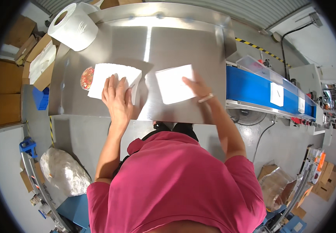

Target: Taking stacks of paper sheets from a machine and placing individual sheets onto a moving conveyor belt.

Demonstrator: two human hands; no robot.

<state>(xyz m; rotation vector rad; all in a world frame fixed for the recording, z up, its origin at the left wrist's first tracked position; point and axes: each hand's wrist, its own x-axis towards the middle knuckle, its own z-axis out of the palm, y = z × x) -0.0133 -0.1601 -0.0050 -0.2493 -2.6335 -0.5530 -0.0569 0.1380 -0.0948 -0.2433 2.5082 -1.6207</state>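
Shiny metal table (175, 42) behind; at left, the left hand (117, 97) lies on a white paper pile (100, 79), fingers loosely apart; farther right, the blurred right hand (199, 86) meets a white square's (172, 85) right edge; gripping or not, I cannot tell.

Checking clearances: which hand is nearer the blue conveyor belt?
Right. The right hand is left of the blue conveyor belt, apart from it, at the flat white piece; the left hand is farther left, on the white stack.
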